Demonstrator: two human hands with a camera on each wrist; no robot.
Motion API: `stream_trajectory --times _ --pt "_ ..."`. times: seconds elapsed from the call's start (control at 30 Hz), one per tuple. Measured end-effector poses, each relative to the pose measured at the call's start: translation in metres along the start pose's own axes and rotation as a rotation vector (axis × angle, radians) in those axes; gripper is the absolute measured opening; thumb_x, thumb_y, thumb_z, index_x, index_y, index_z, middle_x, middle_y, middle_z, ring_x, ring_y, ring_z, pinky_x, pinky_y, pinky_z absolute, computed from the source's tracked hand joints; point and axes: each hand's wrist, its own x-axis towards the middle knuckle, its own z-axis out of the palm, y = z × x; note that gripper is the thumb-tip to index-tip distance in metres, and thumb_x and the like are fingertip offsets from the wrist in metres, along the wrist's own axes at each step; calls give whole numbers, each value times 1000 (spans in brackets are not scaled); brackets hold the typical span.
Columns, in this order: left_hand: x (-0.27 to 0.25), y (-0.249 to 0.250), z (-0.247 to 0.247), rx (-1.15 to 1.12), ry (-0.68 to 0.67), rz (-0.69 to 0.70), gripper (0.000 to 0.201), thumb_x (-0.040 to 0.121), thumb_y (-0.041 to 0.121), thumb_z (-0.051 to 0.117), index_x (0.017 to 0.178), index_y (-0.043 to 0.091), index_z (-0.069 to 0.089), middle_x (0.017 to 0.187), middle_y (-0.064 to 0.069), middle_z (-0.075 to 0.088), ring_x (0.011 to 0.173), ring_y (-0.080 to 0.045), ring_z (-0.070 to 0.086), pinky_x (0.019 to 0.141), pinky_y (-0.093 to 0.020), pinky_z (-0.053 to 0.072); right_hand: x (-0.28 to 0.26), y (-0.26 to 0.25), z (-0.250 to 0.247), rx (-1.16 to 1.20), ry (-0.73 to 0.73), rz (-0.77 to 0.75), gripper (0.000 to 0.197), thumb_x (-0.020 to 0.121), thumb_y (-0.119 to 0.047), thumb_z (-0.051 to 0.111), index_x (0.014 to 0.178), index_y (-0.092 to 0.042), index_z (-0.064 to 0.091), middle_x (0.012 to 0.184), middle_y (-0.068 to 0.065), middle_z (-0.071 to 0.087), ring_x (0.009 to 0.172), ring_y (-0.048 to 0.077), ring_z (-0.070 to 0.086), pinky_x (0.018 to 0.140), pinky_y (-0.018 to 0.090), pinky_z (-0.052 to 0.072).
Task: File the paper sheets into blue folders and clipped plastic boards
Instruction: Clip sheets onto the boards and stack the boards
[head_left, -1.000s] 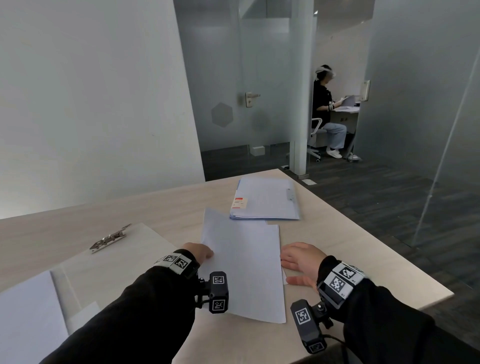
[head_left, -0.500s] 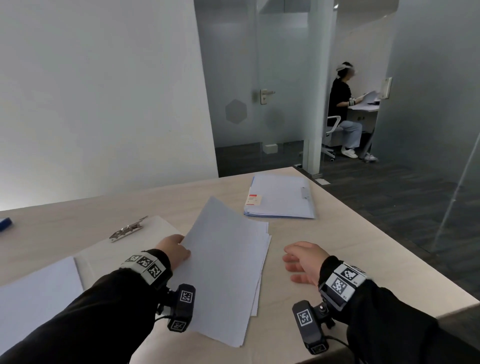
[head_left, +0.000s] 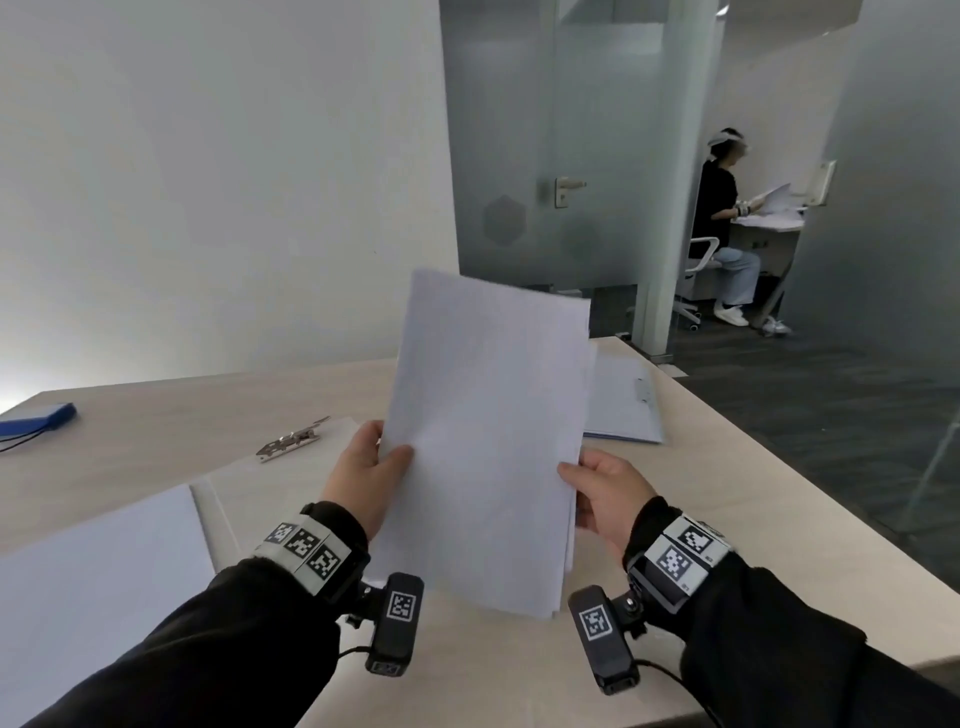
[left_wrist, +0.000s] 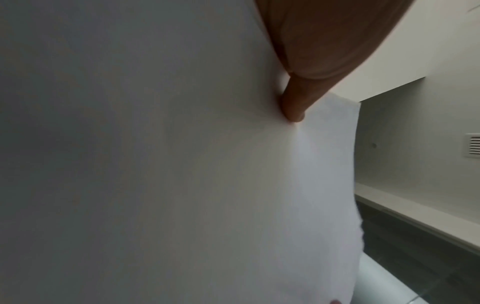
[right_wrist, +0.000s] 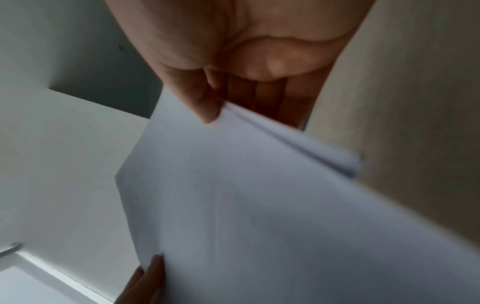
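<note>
Both hands hold a stack of white paper sheets (head_left: 488, 431) upright above the table. My left hand (head_left: 366, 470) pinches its left edge, thumb on the front. My right hand (head_left: 605, 491) pinches the right edge. In the left wrist view the sheets (left_wrist: 182, 164) fill the frame under my thumb (left_wrist: 293, 105). The right wrist view shows the sheets (right_wrist: 259, 205) gripped between thumb and fingers (right_wrist: 207, 107). A clear plastic board with a metal clip (head_left: 291, 441) lies flat to the left. A filled folder with papers (head_left: 623, 400) lies behind the sheets, partly hidden.
White sheets (head_left: 98, 587) lie at the near left of the wooden table (head_left: 727, 519). A blue object (head_left: 36, 418) sits at the far left edge. Beyond a glass partition a seated person (head_left: 727, 228) handles papers. The table's right edge drops to dark floor.
The sheets lay on the table under my left hand; now both hands have lifted them upright. My right hand moved from the table onto the right edge. The head view tilted up.
</note>
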Motion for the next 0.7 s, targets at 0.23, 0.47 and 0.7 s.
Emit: stream_trajectory --times 0.23,0.47,0.7 --pt "-2 10 3 -207 -12 39 21 88 24 61 109 21 60 105 -3 74 99 -26 70 90 -48 55 11 -17 -1 102 58 -178 13 88 -18 62 92 -13 73 98 11 75 91 30 66 84 42 47" --pt "-17 -7 14 -308 -33 9 25 96 16 55 119 21 61 113 1 73 106 -18 68 91 -38 52 2 1 4 185 17 -177 20 92 -2 57 101 -12 71 97 8 76 91 25 70 84 38 54" --pt "-22 -8 21 -406 -89 -70 22 97 13 51 112 21 67 106 -1 75 97 -18 69 86 -34 53 -1 9 3 32 45 -151 17 91 -7 61 100 -12 73 96 5 77 96 26 71 90 41 53"
